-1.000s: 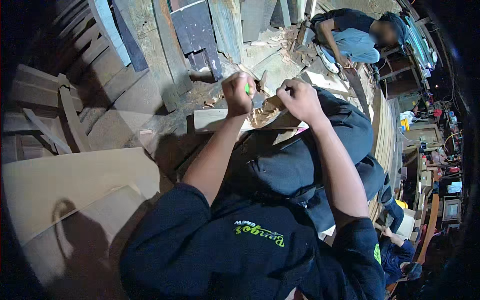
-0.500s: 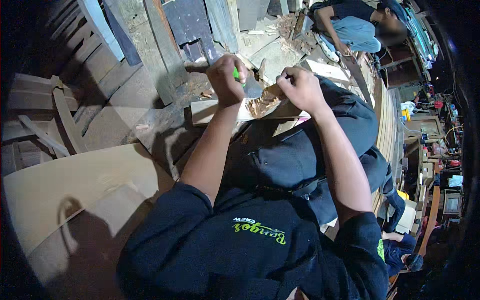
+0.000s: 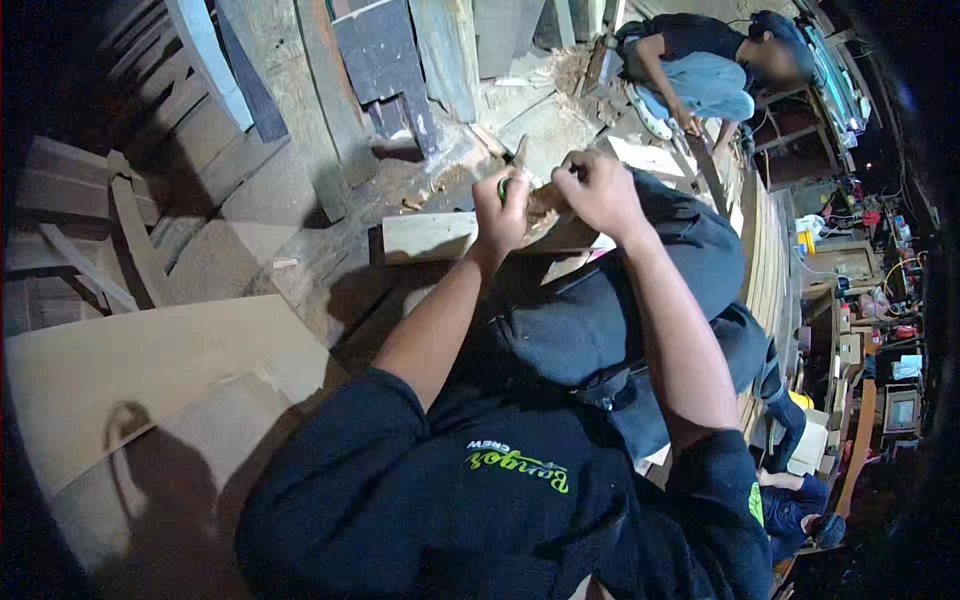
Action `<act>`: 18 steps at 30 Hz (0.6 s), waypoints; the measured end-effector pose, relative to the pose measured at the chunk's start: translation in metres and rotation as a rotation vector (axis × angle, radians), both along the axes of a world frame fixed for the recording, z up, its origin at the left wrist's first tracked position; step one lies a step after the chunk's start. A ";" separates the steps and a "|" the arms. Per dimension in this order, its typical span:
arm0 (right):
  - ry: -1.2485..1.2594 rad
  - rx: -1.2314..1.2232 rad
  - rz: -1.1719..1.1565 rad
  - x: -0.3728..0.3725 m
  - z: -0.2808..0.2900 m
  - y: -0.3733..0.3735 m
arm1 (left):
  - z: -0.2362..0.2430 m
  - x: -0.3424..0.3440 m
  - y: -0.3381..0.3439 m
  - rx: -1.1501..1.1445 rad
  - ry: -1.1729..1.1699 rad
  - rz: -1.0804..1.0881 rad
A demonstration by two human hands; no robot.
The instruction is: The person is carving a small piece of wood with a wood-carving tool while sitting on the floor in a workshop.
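Left hand: The left hand (image 3: 503,210) has its fingers curled tight around a green handle (image 3: 503,188). Only a little green shows, and the rest of the tool is hidden.
Right hand: The right hand (image 3: 605,197) has its grip pressed together, with bent fingers and thumb pinching the right end of the brown carved wood. The fingertips are hard to see.
Brown carved wood: The brown carved wood (image 3: 543,204) is between the two hands, with rough cut marks on it.
Pale board: A pale board (image 3: 428,238) lies under the hands and sticks out to the left. I can't tell if the carved wood touches it.
Legs: The dark trousers (image 3: 580,335) are bent just below and to the right of the hands.
Wood bits: A thin wood piece (image 3: 521,150) points up just past the left hand. Small wood chips (image 3: 568,75) are on the ground beyond.
Planks: Old planks (image 3: 300,100) lie at the top left, and a dark board (image 3: 375,60) is beside them.
Big sheet: A big tan sheet (image 3: 150,345) is at the lower left, with a dark shadow below its top edge.
Other people: One person (image 3: 690,75) squats at the top right. Another person (image 3: 798,510) is at the lower right.
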State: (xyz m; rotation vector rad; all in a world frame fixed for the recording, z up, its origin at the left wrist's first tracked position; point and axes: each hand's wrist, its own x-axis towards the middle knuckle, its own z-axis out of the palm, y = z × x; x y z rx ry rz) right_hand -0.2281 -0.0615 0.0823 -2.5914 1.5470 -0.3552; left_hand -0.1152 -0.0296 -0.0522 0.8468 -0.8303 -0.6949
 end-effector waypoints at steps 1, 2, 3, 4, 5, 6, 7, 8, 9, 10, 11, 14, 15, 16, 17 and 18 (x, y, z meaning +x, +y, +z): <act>-0.045 0.037 0.010 -0.002 -0.002 0.001 | 0.005 -0.001 0.001 -0.036 0.125 -0.015; -0.044 0.033 0.009 -0.004 -0.002 -0.002 | 0.004 0.009 -0.011 -0.088 0.182 0.005; -0.031 0.005 0.002 -0.006 -0.001 -0.003 | 0.008 0.021 -0.012 -0.052 0.180 0.031; -0.017 -0.025 -0.008 -0.008 0.001 -0.006 | 0.020 0.032 -0.013 -0.019 0.178 0.053; -0.019 -0.029 -0.002 -0.011 0.003 -0.007 | 0.035 0.039 -0.010 -0.074 0.254 0.063; -0.016 -0.059 0.010 -0.008 0.006 -0.006 | 0.043 0.046 -0.007 -0.123 0.326 0.084; -0.014 -0.046 0.006 -0.006 0.008 -0.006 | 0.041 0.051 -0.009 -0.158 0.294 0.093; -0.011 -0.035 0.001 -0.005 0.009 -0.006 | 0.045 0.040 -0.006 -0.146 0.320 0.089; -0.014 -0.053 0.027 0.001 0.006 -0.006 | 0.027 0.032 -0.005 -0.183 0.274 0.060; -0.015 -0.056 0.034 0.000 0.004 -0.008 | 0.025 0.024 -0.006 -0.226 0.233 0.022; -0.006 -0.053 0.017 -0.001 0.000 -0.007 | 0.022 0.018 -0.006 -0.139 0.298 0.025; 0.009 -0.036 -0.013 0.001 0.002 -0.006 | 0.027 0.031 -0.023 -0.164 0.374 0.050; 0.009 -0.021 -0.059 -0.007 0.004 -0.010 | 0.047 0.024 -0.021 -0.172 0.540 0.041; 0.004 0.012 -0.097 -0.011 0.003 -0.006 | 0.052 0.031 -0.021 -0.325 0.353 0.163; 0.007 -0.005 -0.102 -0.012 0.004 -0.008 | 0.058 0.033 -0.021 -0.297 0.388 0.116; 0.013 -0.015 -0.103 -0.012 0.007 -0.009 | 0.063 0.032 -0.018 -0.264 0.424 0.074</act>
